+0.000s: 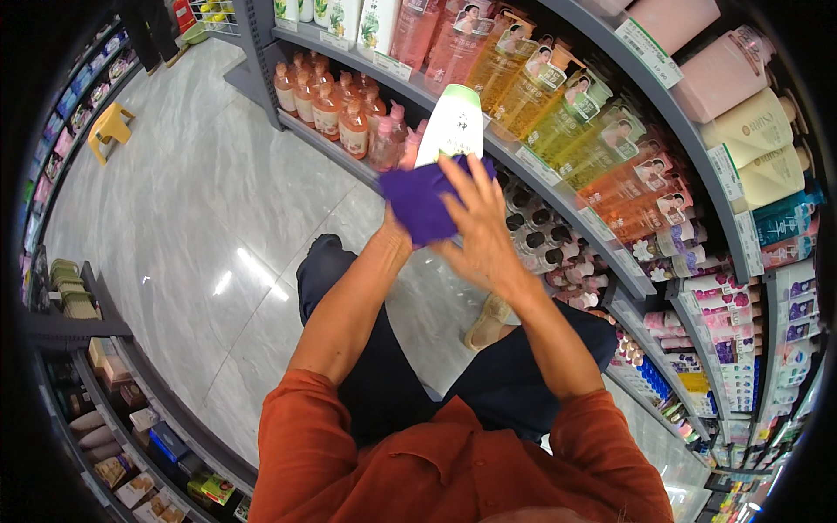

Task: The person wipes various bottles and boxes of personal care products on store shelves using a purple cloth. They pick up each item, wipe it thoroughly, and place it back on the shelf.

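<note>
A white plastic bottle with a green end points away from me, its near part covered by a purple cloth. My left hand is mostly hidden under the cloth, at the bottle's near end; its fingers cannot be seen. My right hand lies over the cloth's right side, fingers spread and slightly blurred, touching the cloth. Just beyond the hands, a shelf holds pump bottles of pink liquid and yellow liquid. Orange pump bottles stand on the lower shelf, left of the held bottle.
The grey shelf edge curves close past my right hand. Clear bottles with black caps stand below it. A yellow plastic stool is on the tiled floor at the left. Another shelf unit is at the lower left. A person's legs show at the far left.
</note>
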### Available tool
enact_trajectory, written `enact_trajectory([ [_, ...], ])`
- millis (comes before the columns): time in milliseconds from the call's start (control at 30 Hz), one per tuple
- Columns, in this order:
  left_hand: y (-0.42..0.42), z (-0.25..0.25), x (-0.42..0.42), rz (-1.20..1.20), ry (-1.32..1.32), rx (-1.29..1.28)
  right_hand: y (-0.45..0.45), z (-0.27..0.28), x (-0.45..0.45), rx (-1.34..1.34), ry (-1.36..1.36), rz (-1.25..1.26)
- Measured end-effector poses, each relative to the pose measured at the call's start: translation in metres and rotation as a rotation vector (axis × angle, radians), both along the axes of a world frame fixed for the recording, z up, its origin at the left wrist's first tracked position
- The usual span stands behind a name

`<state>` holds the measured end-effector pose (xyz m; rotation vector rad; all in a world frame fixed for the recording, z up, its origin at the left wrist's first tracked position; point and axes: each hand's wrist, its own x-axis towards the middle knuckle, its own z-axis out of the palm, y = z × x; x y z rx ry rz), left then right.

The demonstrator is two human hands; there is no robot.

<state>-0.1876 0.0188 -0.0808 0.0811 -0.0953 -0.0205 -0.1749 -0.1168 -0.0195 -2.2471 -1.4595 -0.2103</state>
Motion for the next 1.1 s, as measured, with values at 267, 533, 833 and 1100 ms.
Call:
enact_trajectory([
  [267,-0.013,-0.012,0.001,-0.272,-0.063,0.063,0.012,0.013,0.082,-0.004,-0.043,-0.245],
  [533,-0.008,-0.017,0.001,-0.068,-0.089,0.032,-0.011,-0.004,-0.010,-0.164,0.028,-0.012],
  [833,-0.029,-0.016,0.010,-0.301,-0.097,0.055,0.008,0.006,0.092,-0.120,-0.021,-0.319],
  [1100,-0.003,-0.025,0.015,-0.009,-0.170,0.031,-0.007,0.005,-0.006,-0.234,0.073,0.004],
])
